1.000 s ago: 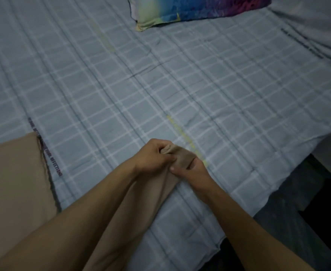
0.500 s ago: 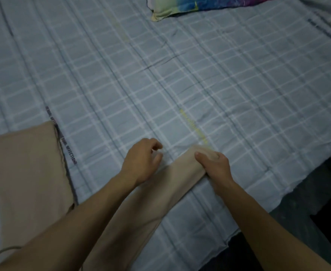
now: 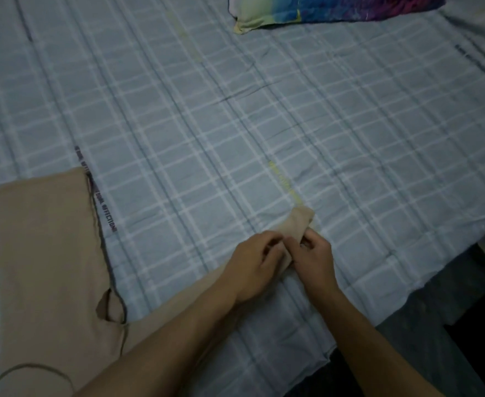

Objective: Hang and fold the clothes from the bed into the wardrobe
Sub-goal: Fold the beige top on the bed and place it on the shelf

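1. Two hands at work: left hand [image 3: 254, 262] and right hand [image 3: 314, 257] both pinch closed on the beige garment's [image 3: 46, 253] sleeve end [image 3: 300, 220], flat on the bed [image 3: 235, 124]
2. Folding step, I'd say; next, bring that sleeve across the body

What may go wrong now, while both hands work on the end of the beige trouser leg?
1. The left hand and right hand pinch only the leg end of the beige trousers; it may twist or fold unevenly.
2. This leg lies near the edge of the bed; the fabric may slide off.
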The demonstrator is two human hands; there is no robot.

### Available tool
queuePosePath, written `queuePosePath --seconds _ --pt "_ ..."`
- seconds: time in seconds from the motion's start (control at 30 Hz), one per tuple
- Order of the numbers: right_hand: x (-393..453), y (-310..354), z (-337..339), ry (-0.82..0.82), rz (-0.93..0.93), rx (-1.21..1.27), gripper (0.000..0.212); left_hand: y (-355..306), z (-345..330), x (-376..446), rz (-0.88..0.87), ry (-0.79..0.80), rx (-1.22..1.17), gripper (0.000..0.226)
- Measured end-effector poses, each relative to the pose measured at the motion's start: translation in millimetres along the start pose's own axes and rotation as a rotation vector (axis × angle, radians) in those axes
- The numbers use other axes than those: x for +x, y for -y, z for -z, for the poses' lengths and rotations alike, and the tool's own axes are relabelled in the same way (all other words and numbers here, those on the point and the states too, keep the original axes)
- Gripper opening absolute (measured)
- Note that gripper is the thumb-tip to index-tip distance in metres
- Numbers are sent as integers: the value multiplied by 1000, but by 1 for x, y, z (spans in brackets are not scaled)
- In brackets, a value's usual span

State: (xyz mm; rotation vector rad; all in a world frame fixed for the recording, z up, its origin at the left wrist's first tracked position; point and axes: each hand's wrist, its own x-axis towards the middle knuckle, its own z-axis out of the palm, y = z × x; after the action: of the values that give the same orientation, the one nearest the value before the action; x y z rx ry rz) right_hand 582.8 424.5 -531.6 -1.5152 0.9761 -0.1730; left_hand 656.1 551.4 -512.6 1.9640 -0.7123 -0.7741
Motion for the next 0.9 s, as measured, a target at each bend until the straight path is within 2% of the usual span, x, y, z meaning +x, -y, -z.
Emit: queuePosePath --seconds 0.1,0.2,0.27,0.37,0.43,0.5,0.57,0.67,0.7,0.77,0.83,0.9 --pt "-14 32 -18 73 193 -61 10 -15 20 -8 40 -118 -219 31" --pt "-30 63 -49 136 308 -101 38 -25 55 -22 27 -185 -396 26" --pt "-40 79 -74 174 418 -140 48 -22 86 -33 6 -252 -440 34" --pt "-58 104 -119 281 587 -146 48 -13 137 -53 -28 -360 -471 43" --pt "-71 121 -153 339 704 -159 51 -8 172 -68 -36 -415 -531 40" --pt "-87 135 -195 398 766 -143 54 2 210 -86 -24 -470 -620 37" --pt "-105 146 -242 478 779 -134 58 20 250 -104 13 -536 -723 44" --pt "-124 153 -319 661 646 -171 57 62 309 -123 135 -613 -831 54" --pt "-124 152 -341 728 582 -197 53 84 327 -127 219 -683 -821 51" --pt "-115 139 -373 834 466 -295 46 137 352 -137 495 -851 -663 42" --pt "-105 115 -380 845 443 -458 45 182 356 -161 709 -913 -517 33" --pt "-106 83 -369 731 571 -662 45 210 339 -186 733 -853 -306 25"
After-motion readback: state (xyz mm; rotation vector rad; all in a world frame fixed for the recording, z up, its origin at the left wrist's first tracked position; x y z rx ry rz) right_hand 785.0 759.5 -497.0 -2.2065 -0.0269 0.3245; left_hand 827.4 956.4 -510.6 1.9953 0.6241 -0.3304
